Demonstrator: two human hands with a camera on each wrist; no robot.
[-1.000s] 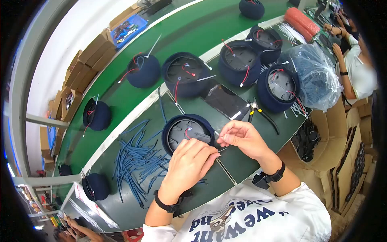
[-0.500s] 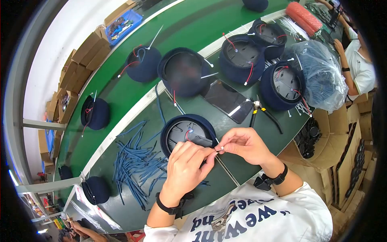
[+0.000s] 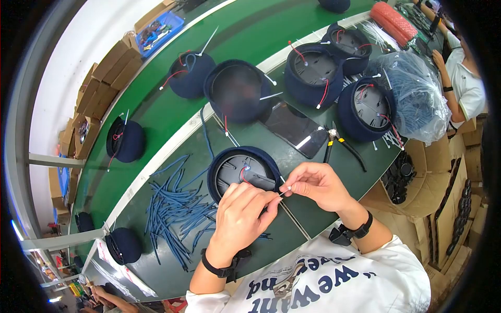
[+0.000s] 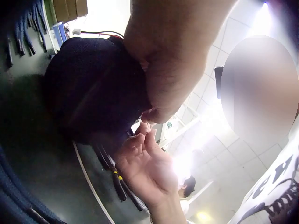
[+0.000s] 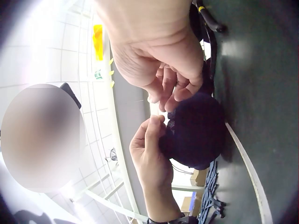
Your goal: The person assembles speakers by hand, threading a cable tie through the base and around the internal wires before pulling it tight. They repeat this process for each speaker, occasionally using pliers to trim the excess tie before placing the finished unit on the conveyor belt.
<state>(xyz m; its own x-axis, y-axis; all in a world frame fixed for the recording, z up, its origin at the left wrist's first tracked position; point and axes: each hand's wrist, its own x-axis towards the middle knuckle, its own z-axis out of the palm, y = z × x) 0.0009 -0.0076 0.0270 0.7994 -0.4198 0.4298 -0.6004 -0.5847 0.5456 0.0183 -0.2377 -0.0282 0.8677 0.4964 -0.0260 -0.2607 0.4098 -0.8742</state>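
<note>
A dark navy round cap-like piece with a grey inner shell and a red wire lies on the green table, its opening facing up. At its near right edge the left hand pinches a thin pale strip, fingers over the rim. The right hand pinches the strip's small white end between thumb and fingers, just right of the left fingertips. In the left wrist view the navy piece hides part of the fingertips. In the right wrist view both hands meet beside the navy piece.
Blue cords lie in a loose pile to the left. Beyond are a dark flat phone-like slab, cutters, several more navy pieces and a clear bag. An open carton stands at the right.
The right hand has come in closer to the left fingertips, then drawn slightly away with the strip's white end. The pieces at the far left have shifted slightly on the green surface.
</note>
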